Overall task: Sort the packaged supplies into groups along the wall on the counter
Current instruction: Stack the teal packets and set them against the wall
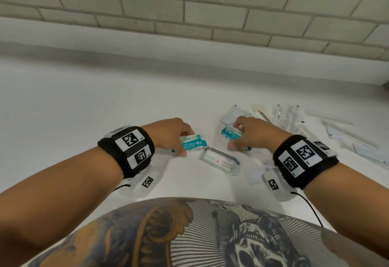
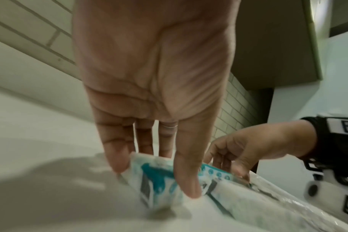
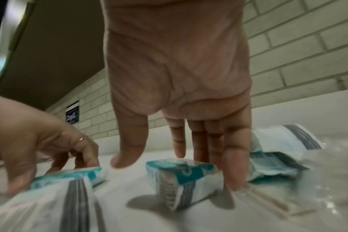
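Two teal-and-white wipes packs lie mid-counter. My left hand [image 1: 185, 142] [image 2: 153, 175] pinches the left pack [image 1: 196, 143] [image 2: 157, 180] between thumb and fingers, one end tipped up. My right hand [image 1: 234, 135] [image 3: 169, 157] hangs over the right pack [image 1: 230, 133] [image 3: 181, 177]. Its straight fingers [image 3: 234, 169] touch the pack's far side and right end, and the thumb stands a little apart on the near side. A third, whiter pack [image 1: 221, 159] [image 3: 66, 196] lies flat between my hands, nearer my body.
A white sachet with grey stripes [image 1: 231, 113] [image 3: 278, 144] sits behind the right pack. Clear-wrapped long items [image 1: 284, 115] and flat packets [image 1: 357, 146] are scattered to the right. The brick wall [image 1: 189, 14] runs along the back of the white counter [image 1: 84, 98].
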